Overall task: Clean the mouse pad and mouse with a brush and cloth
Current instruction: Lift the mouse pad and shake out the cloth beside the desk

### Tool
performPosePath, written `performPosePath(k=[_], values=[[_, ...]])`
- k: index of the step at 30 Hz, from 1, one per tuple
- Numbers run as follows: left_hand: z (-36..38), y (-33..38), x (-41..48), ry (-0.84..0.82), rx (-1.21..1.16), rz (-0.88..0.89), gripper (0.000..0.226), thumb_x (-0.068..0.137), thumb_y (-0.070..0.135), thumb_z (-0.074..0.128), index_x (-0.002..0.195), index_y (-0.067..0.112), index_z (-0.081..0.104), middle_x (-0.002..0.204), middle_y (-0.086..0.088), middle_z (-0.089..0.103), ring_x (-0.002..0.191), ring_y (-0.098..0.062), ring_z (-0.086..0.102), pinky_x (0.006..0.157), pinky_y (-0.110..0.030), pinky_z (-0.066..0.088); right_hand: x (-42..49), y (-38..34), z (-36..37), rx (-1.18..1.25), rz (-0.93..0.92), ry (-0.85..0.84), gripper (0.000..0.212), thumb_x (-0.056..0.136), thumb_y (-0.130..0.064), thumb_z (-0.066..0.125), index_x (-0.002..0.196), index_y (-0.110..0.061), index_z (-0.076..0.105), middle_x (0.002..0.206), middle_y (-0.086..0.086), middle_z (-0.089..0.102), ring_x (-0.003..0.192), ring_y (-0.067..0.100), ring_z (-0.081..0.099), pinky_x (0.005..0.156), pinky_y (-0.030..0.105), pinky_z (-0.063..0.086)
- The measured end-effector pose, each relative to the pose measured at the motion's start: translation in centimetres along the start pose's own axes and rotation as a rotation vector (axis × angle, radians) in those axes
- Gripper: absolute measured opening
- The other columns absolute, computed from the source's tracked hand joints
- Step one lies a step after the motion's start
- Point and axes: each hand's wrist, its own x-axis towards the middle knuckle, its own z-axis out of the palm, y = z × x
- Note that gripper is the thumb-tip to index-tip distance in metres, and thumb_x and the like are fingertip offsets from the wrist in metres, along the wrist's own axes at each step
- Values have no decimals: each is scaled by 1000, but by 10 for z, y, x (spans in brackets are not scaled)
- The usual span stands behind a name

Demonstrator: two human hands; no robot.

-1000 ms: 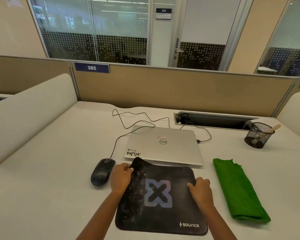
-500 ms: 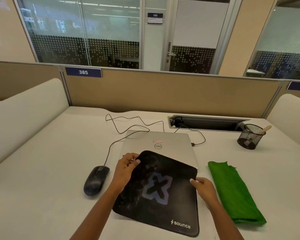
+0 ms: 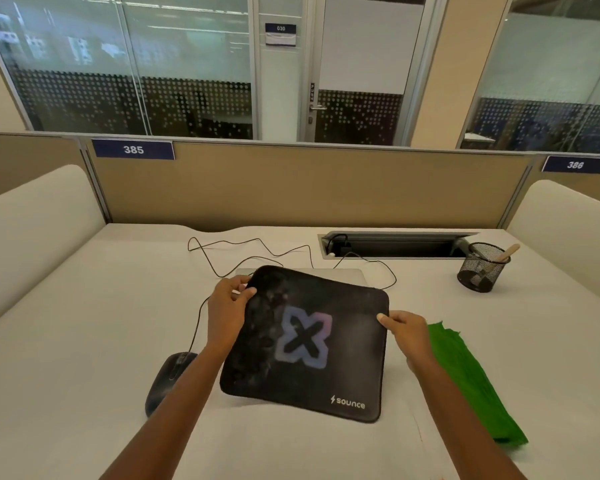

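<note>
Above the white desk (image 3: pixel 66 341), the black rectangular fabric mouse pad (image 3: pixel 309 344) is held tilted, its far left corner pinched by the fingers of the left hand (image 3: pixel 227 308) and its right edge clamped by those of the right hand (image 3: pixel 409 334). The folded green cloth (image 3: pixel 465 375) is laid just to its right, the black corded mouse (image 3: pixel 167 375) to its left.

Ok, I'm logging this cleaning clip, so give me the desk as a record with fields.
pad: black rectangular fabric mouse pad, tilted, left half smudged
left hand: grips pad's far left corner
right hand: pinches pad's right edge
mouse: black corded mouse, left of pad
cloth: folded green cloth, right of pad
cup: black mesh cup, wooden handle inside
</note>
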Motion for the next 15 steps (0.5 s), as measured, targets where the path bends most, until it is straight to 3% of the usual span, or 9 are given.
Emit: performPosePath(k=[5, 7, 9, 12, 15], values=[[8, -9, 34, 1, 73, -26, 24, 91, 16, 57, 113, 6, 61, 107, -13, 61, 92, -17, 53, 85, -28, 43, 29, -15, 14, -122, -16, 59, 28, 88, -13, 58, 76, 11, 62, 69, 15, 54, 67, 25, 45, 64, 29, 31], [12, -15, 42, -4, 88, -41, 24, 91, 15, 57, 112, 4, 61, 107, -15, 62, 91, -16, 51, 85, -27, 41, 38, -17, 22, -151, -21, 77, 25, 89, -13, 57, 70, 3, 58, 69, 11, 53, 69, 24, 45, 65, 27, 31], [17, -23, 46, -6, 90, -52, 23, 91, 13, 57, 110, 2, 62, 106, -16, 62, 91, -17, 51, 85, -27, 39, 44, -18, 31, -184, -30, 89, 17, 90, -14, 55, 81, -2, 61, 80, 12, 60, 78, 25, 52, 71, 27, 36], [23, -35, 49, -25, 108, -96, 23, 91, 13, 57, 109, 0, 61, 104, -17, 61, 92, -21, 54, 85, -28, 40, 48, -16, 44, -211, -51, 125, 24, 91, -13, 54, 109, 1, 62, 106, 15, 66, 96, 29, 60, 83, 31, 45], [27, -43, 53, -28, 117, -130, 21, 90, 11, 57, 106, -2, 62, 102, -19, 62, 88, -20, 52, 84, -30, 41, 52, -17, 52, -200, -69, 133, 24, 91, -11, 54, 113, -3, 57, 105, 17, 66, 85, 22, 58, 78, 29, 45]])
